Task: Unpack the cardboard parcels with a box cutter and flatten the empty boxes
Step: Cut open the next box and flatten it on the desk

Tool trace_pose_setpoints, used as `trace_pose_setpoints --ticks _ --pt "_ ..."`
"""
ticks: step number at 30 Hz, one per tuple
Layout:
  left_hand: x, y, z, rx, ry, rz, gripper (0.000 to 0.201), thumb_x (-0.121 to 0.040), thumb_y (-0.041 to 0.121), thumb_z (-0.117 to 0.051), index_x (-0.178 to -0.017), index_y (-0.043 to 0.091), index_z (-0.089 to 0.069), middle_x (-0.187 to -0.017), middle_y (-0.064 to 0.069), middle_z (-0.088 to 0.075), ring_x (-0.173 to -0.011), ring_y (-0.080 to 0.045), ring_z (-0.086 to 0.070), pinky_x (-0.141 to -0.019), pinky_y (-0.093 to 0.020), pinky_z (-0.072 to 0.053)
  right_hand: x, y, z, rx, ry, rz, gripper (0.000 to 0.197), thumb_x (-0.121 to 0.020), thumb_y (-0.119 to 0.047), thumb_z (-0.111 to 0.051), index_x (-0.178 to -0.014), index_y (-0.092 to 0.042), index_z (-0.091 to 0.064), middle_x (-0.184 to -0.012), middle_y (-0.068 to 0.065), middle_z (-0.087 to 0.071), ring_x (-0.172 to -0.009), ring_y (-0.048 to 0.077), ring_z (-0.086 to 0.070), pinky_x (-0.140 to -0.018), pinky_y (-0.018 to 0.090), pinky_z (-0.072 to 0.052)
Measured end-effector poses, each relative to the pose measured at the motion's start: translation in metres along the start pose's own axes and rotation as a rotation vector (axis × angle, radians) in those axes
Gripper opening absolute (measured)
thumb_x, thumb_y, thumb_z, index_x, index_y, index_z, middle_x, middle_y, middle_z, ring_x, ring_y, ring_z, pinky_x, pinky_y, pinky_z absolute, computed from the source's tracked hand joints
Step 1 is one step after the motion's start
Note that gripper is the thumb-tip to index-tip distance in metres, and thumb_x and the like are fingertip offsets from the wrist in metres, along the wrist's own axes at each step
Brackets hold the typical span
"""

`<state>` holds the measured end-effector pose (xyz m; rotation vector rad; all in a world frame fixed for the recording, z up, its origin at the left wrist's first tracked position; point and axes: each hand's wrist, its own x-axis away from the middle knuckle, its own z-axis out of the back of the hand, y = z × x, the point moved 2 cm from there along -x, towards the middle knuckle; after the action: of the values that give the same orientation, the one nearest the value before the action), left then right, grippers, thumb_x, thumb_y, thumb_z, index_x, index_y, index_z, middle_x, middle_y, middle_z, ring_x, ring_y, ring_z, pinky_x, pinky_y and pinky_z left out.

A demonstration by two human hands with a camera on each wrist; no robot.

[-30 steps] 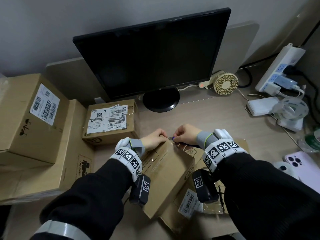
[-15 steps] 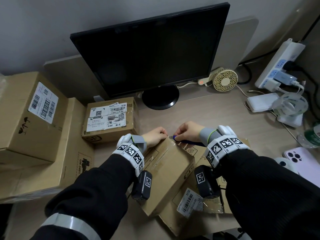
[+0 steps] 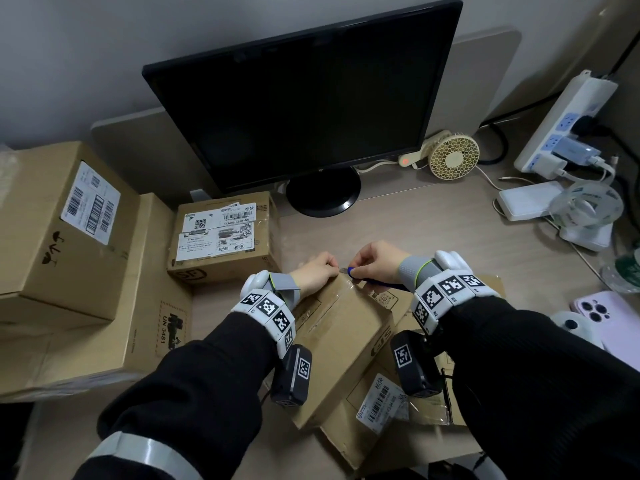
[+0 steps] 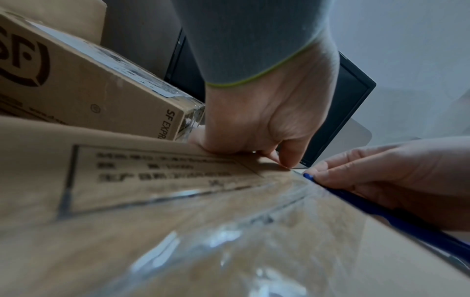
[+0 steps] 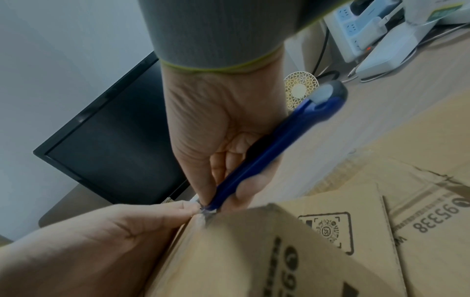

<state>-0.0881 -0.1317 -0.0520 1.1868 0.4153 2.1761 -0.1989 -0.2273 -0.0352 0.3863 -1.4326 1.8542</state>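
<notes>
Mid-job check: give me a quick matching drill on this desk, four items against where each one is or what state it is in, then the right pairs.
Items:
1. box cutter
2. taped box
3. labelled parcel
4. phone

Places or states:
A. lying at the desk's right edge
B. gripped in the right hand, tip at the box's far edge
C. standing left of the monitor's foot, still sealed
D. lying on flattened cardboard, its far edge held by the left hand

Pairs: 1-B, 2-D, 3-C, 4-A
</notes>
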Motion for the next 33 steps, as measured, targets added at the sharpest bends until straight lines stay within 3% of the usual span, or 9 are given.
trace_pose_setpoints --ticks 2,5,8,11,14,18,26,31,33 --pt "0.001 0.000 0.000 -0.021 0.011 0.019 0.013 -0.087 0.023 -0.050 -0.076 0.029 -0.045 -0.120 -0.011 -0.053 -0.117 -0.031 -0.043 -0.100 -0.038 -0.034 -0.001 0.000 0.000 0.005 0.015 0.009 0.012 -0.092 -0.009 -0.056 -0.082 -0.014 -0.059 -0.078 0.014 -0.064 -0.055 0.022 -0.056 -0.043 0.021 -0.041" --pt "0.004 0.002 0.002 -0.012 0.006 0.027 0.010 -0.067 0.031 -0.048 -0.077 0.030 -0.047 -0.119 -0.009 -0.051 -0.119 -0.031 -0.041 -0.101 -0.039 -0.034 -0.002 0.001 0.001 0.001 0.026 0.021 0.012 -0.092 -0.010 -0.057 -0.081 -0.015 -0.060 -0.077 0.012 -0.065 -0.050 0.016 -0.056 -0.042 0.018 -0.041" --pt "0.002 0.000 0.002 -0.037 0.034 0.046 0.011 -0.082 0.017 -0.051 -0.083 0.028 -0.048 -0.123 -0.008 -0.042 -0.123 -0.031 -0.033 -0.096 -0.033 -0.029 -0.001 0.002 0.003 -0.015 0.007 0.023 0.012 -0.092 -0.010 -0.058 -0.081 -0.014 -0.061 -0.075 0.010 -0.065 -0.045 0.008 -0.057 -0.039 0.015 -0.044" --pt "-0.003 -0.002 0.003 -0.058 0.073 0.040 0.016 -0.085 0.012 -0.050 -0.094 0.026 -0.049 -0.145 -0.008 -0.027 -0.133 -0.032 -0.020 -0.106 -0.037 -0.019 0.005 0.005 0.009 -0.022 -0.024 0.000 0.007 -0.092 -0.009 -0.059 -0.086 -0.011 -0.063 -0.071 0.008 -0.065 -0.049 0.008 -0.061 -0.041 0.016 -0.046" --pt "-0.006 -0.003 0.004 -0.068 0.073 0.032 0.017 -0.085 0.011 -0.050 -0.093 0.026 -0.050 -0.152 -0.008 -0.020 -0.138 -0.033 -0.015 -0.111 -0.040 -0.014 0.010 0.012 0.017 0.000 -0.080 -0.039 0.006 -0.090 -0.007 -0.061 -0.085 -0.008 -0.063 -0.059 0.002 -0.066 -0.046 0.009 -0.063 -0.040 0.019 -0.045" --pt "-0.009 -0.004 0.005 -0.071 0.073 0.029 0.017 -0.084 0.013 -0.051 -0.092 0.028 -0.051 -0.150 -0.009 -0.024 -0.135 -0.034 -0.021 -0.113 -0.041 -0.018 0.013 0.015 0.022 0.008 -0.097 -0.049 0.006 -0.089 -0.007 -0.063 -0.093 -0.004 -0.066 -0.068 0.006 -0.068 -0.051 0.012 -0.066 -0.043 0.020 -0.048" --pt "-0.013 -0.005 0.004 -0.076 0.059 0.037 0.018 -0.087 0.012 -0.049 -0.095 0.028 -0.050 -0.148 -0.010 -0.025 -0.134 -0.036 -0.021 -0.112 -0.040 -0.018 0.027 0.021 0.026 0.105 -0.243 -0.121 0.008 -0.087 -0.005 -0.064 -0.081 -0.010 -0.066 -0.081 0.015 -0.068 -0.056 0.016 -0.065 -0.042 0.020 -0.047" --pt "-0.014 -0.005 0.005 -0.057 0.015 -0.040 0.020 -0.088 0.011 -0.049 -0.079 0.029 -0.049 -0.114 -0.009 -0.045 -0.110 -0.029 -0.041 -0.094 -0.033 -0.032 0.028 0.021 0.028 0.086 -0.177 -0.100 0.009 -0.089 -0.004 -0.059 -0.084 -0.010 -0.061 -0.076 0.010 -0.066 -0.047 0.013 -0.063 -0.039 0.018 -0.044" --pt "-0.009 -0.009 0.009 0.045 -0.032 -0.122 0.021 -0.091 0.007 -0.051 -0.086 0.028 -0.050 -0.106 -0.007 -0.048 -0.097 -0.022 -0.046 -0.087 -0.031 -0.036 0.024 0.017 0.034 0.047 -0.043 -0.051 0.011 -0.088 -0.002 -0.057 -0.082 -0.011 -0.058 -0.075 0.009 -0.063 -0.045 0.012 -0.059 -0.037 0.017 -0.040"
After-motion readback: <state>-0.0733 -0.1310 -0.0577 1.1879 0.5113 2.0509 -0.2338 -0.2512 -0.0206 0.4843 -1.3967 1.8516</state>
